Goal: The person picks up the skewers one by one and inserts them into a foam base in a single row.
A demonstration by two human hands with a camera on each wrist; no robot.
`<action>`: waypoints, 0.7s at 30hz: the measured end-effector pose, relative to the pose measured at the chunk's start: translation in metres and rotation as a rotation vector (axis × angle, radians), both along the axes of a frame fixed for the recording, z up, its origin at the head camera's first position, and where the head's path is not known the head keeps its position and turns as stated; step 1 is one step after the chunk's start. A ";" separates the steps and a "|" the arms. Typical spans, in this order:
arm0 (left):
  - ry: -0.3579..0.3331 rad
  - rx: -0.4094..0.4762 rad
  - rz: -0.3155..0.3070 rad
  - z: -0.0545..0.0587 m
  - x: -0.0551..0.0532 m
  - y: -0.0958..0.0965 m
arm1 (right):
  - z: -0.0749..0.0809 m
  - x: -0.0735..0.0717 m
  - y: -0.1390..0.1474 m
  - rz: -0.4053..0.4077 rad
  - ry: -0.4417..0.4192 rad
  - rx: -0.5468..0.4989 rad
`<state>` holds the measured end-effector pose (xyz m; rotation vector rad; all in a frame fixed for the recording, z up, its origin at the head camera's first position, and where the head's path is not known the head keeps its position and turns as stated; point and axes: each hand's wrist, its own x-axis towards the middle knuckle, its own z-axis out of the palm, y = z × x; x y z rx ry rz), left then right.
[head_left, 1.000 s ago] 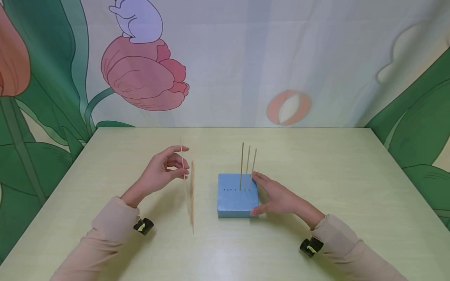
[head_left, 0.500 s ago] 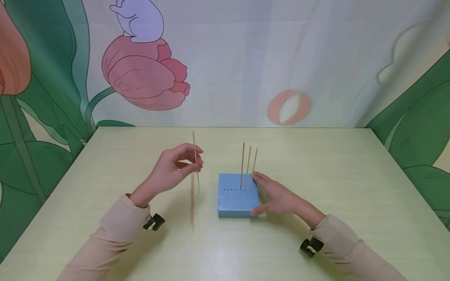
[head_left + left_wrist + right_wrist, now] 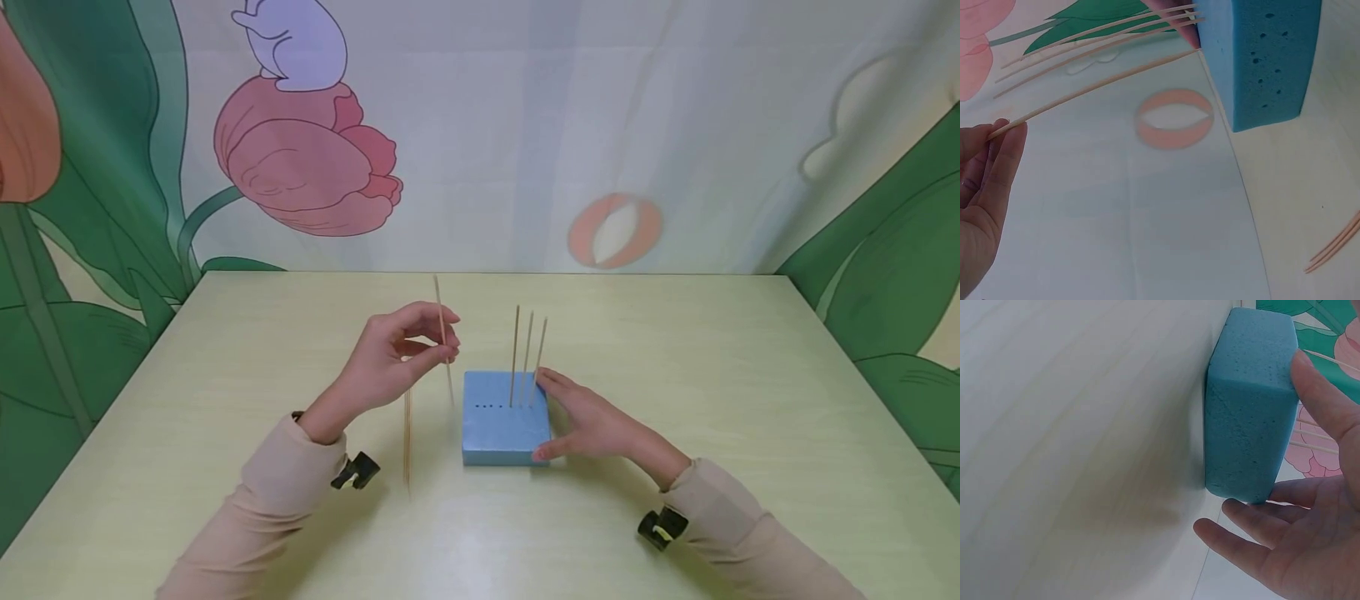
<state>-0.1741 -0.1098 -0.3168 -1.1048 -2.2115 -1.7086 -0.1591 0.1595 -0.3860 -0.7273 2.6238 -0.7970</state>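
My left hand [image 3: 386,357] pinches a thin wooden skewer [image 3: 439,304] between thumb and fingers, just left of a blue foam block [image 3: 501,433]. The skewer is near upright in the head view, its lower end apart from the block's top. Three similar skewers [image 3: 514,354] stand in the right part of a row of small holes; the holes to the left show as dark dots. My right hand [image 3: 596,422] holds the block's right side, thumb [image 3: 1322,394] at the front corner and fingers at the back one.
A few loose skewers [image 3: 408,442] lie on the pale wooden table [image 3: 712,358], left of the block and partly under my left hand. Behind the table's far edge hangs a printed curtain [image 3: 480,150]. A small black camera [image 3: 356,471] sits at my left wrist.
My left hand has moved right with the skewer, from over the loose skewers towards the block, and its hold on the skewer has shifted lower. My right hand stays on the block.
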 end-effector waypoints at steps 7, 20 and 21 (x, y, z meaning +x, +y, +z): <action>0.023 0.033 -0.011 0.001 -0.001 0.008 | 0.001 0.000 -0.001 -0.003 -0.005 0.000; 0.081 0.029 -0.023 -0.005 -0.004 0.027 | 0.001 0.000 0.000 0.000 0.002 -0.005; 0.091 0.032 -0.021 -0.005 -0.004 0.029 | 0.001 0.000 0.001 0.003 0.005 -0.005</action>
